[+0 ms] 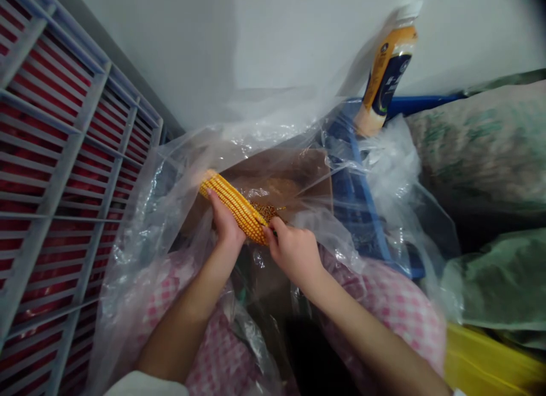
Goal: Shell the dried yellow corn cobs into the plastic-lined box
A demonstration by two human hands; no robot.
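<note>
A yellow ear of corn [232,205] lies slantwise over a plastic-lined cardboard box, its rows of kernels mostly whole. My left hand [226,219] is wrapped round it from below, thumb along its upper side. My right hand [294,245] is closed at the lower right end of the ear, fingertips against the kernels. A small dark bit shows at those fingers, too little to name. Near that end the kernel rows look broken. Loose kernels [273,211] are seen behind the ear, inside the clear plastic bag [145,214].
Left stands a pale slatted crate [81,134] with red behind its slats. A blue crate [367,202] is on the right, with an upright orange-labelled bottle [390,71] at its back. Stuffed sacks [482,140] and a yellow object [486,362] lie farther right. A white wall [277,43] rises behind.
</note>
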